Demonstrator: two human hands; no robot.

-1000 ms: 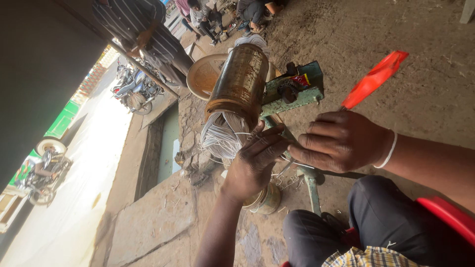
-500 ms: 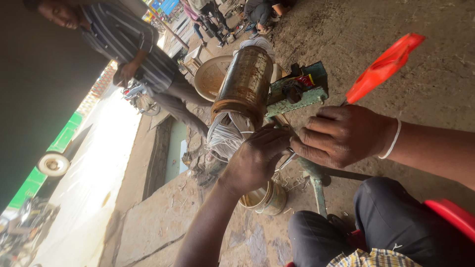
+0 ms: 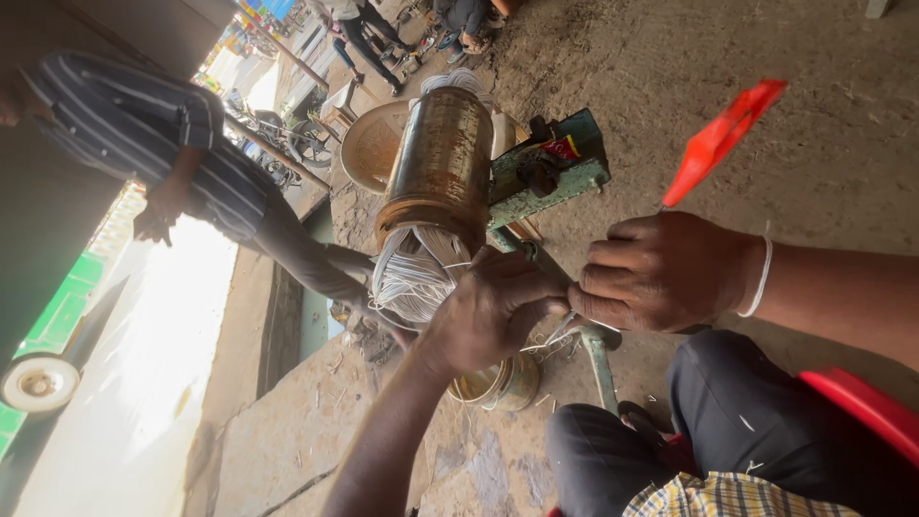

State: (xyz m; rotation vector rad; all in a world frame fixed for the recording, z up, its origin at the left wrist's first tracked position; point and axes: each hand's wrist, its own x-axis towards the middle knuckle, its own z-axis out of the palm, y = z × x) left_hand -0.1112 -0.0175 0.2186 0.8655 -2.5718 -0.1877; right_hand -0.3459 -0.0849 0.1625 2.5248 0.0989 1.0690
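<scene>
Rusty cylindrical motor core (image 3: 440,168) with white winding wires (image 3: 410,278) (mounted on green metal stand (image 3: 550,182)): left hand (image 3: 493,311) clenches wires, right hand (image 3: 661,273) pinches one strand; keep tension even.

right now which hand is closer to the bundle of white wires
Left. The left hand rests against the white wire bundle at the rusty cylinder's end; the right hand sits further out, past the left hand.

Bare-armed person wearing dark trousers and a checked shirt

The left hand (image 3: 488,311) and right hand (image 3: 661,273) are showing no gloves and no sleeves; the right wrist is wearing a thin white band (image 3: 761,278), and a yellow-and-blue checked shirt hem (image 3: 728,498) is hanging over dark trousers (image 3: 756,431).
</scene>
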